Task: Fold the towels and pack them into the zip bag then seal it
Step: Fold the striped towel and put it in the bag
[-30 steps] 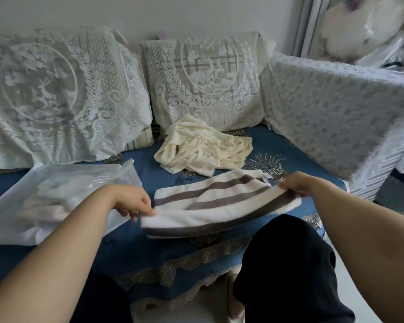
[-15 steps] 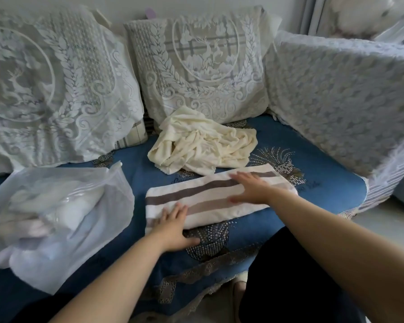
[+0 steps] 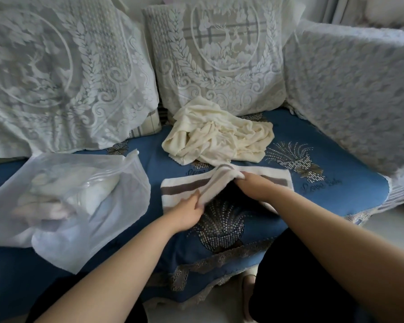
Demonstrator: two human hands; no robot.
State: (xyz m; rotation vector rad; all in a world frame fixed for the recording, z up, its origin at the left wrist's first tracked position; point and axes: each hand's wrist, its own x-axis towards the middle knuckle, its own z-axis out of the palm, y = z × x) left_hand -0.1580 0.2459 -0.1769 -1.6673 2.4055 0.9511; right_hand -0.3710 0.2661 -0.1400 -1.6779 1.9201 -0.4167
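A white towel with brown stripes [image 3: 180, 186] lies on the blue sofa seat in front of me. My left hand [image 3: 187, 212] pinches its near edge, and my right hand [image 3: 254, 185] grips a raised fold in its middle, so the cloth bunches up between the two hands. Behind it sits a crumpled cream towel [image 3: 217, 137]. At the left lies a translucent zip bag [image 3: 79, 197] with pale folded cloth inside and its mouth open toward the towels.
Two lace-covered cushions [image 3: 219, 54] lean against the sofa back, and a lace-covered armrest [image 3: 350, 89] closes off the right side. The blue seat cover [image 3: 313, 183] ends in a lace trim near my knees.
Both hands pressed flat on the striped towel half a second ago. Now they grip it and lift a fold up from its middle. The camera has moved closer.
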